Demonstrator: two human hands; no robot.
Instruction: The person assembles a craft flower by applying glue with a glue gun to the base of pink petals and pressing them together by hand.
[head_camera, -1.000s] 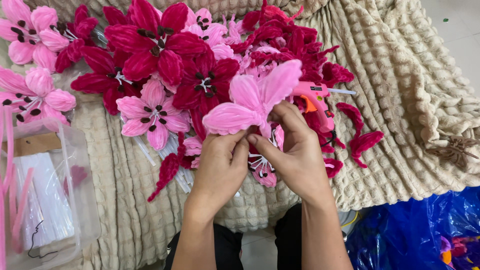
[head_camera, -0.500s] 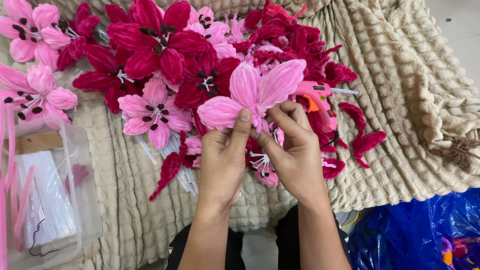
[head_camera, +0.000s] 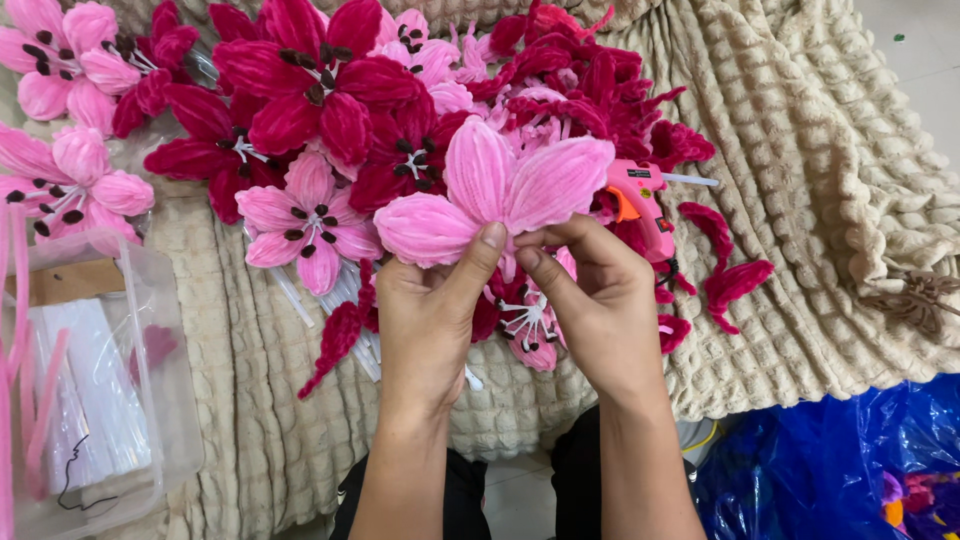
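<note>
Since earlier frame, pink flower (head_camera: 497, 195) lifted slightly farther. My left hand (head_camera: 432, 310) and right hand (head_camera: 590, 300) pinch its base, probably steadying petals; glue gun (head_camera: 640, 205) lies right.

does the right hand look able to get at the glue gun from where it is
Probably yes. The glue gun lies just beyond the right hand with nothing over it, but that hand and the left hand are both pinching the pink flower, so it would have to let go.

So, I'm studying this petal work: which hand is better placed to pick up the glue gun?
Probably the right hand: the pink glue gun lies just beyond its fingers, while the left hand pinches the light pink petals.
</note>
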